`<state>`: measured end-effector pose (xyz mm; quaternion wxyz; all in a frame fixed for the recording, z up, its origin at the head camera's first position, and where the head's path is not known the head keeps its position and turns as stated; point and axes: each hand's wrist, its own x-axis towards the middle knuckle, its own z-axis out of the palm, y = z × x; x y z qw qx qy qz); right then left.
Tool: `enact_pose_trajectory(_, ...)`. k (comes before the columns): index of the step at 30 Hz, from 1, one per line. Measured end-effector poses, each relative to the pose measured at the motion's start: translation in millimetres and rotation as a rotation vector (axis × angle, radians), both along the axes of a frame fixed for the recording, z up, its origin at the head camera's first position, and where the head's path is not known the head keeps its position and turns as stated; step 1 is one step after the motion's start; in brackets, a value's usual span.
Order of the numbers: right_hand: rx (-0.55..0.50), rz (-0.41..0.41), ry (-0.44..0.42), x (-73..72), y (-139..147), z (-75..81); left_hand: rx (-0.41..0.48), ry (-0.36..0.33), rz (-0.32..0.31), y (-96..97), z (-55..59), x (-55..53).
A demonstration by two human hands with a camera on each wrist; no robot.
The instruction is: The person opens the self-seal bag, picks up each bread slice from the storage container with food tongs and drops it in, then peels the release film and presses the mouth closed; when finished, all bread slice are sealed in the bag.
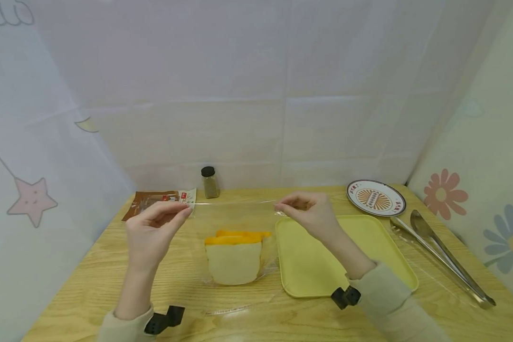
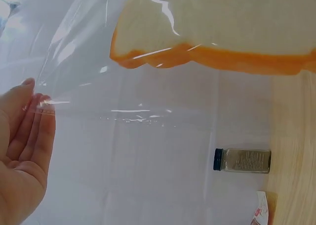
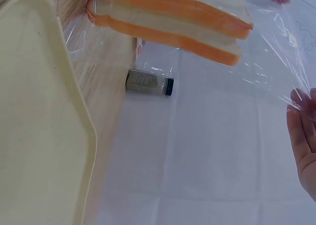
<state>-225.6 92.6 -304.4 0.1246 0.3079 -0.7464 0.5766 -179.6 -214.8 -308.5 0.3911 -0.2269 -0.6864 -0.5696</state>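
Two slices of toy-like white bread [image 1: 234,263] with orange crusts sit low inside a clear plastic bag [image 1: 235,217]. My left hand [image 1: 154,235] pinches the bag's upper left corner between thumb and fingertips. At the upper right corner, my right hand [image 1: 312,216] pinches the film the same way, so the top edge is stretched nearly straight between the hands. In the left wrist view the bread [image 2: 212,24] shows through shiny film. The right wrist view shows both slices [image 3: 173,20] side by side, their crusts slightly apart.
A yellow tray [image 1: 325,259] lies right of the bag, partly under my right forearm. Behind it is a printed plate [image 1: 376,198]; metal tongs [image 1: 444,256] lie farther right. A black-capped spice jar [image 1: 210,183] and a brown packet [image 1: 143,202] stand at the back left.
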Motion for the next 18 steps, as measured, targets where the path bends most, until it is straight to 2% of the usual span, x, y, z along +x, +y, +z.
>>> enact_pose_trajectory(5, -0.020, -0.005, -0.018, 3.8, -2.9, 2.5, -0.051, -0.074, 0.119, 2.8, 2.1, 1.7)
enact_pose_trajectory(9, -0.028, 0.014, -0.014, 3.3, -3.3, 3.0, -0.052, -0.086, 0.110, 2.8, 2.7, 1.6)
enact_pose_trajectory(13, -0.066, 0.056, -0.039, 3.0, -3.3, 3.6, -0.034, -0.081, 0.071, 2.3, 2.5, 0.9)
enact_pose_trajectory(18, -0.095, 0.054, -0.046, 3.1, -4.9, 3.5, -0.041, -0.102, 0.077, 1.6, 2.3, 0.9)
